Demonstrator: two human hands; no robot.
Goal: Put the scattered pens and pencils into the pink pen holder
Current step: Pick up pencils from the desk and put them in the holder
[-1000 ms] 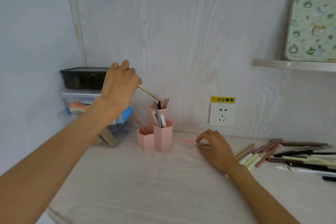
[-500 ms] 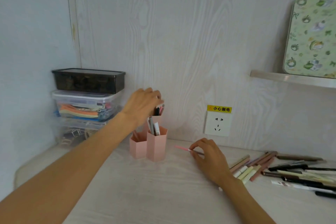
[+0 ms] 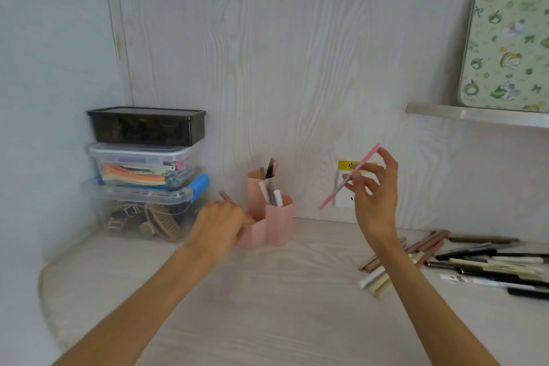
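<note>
We hold a pink pencil (image 3: pixel 350 174) aloft in our right hand (image 3: pixel 375 196), fingers pinched around it. Our left hand (image 3: pixel 220 224) rests against the pink pen holder (image 3: pixel 269 211), its grip blurred and unclear. The holder already has several pens; more scattered pens (image 3: pixel 463 261) lie far right, partly cut off.

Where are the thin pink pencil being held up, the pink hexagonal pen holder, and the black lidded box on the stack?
Thin pink pencil (image 3: pixel 361 167): head view, middle of its shaft, above the fingers.
Pink hexagonal pen holder (image 3: pixel 278 224): head view, front wall of the nearest tube.
Black lidded box (image 3: pixel 145 126): head view, front wall.
</note>
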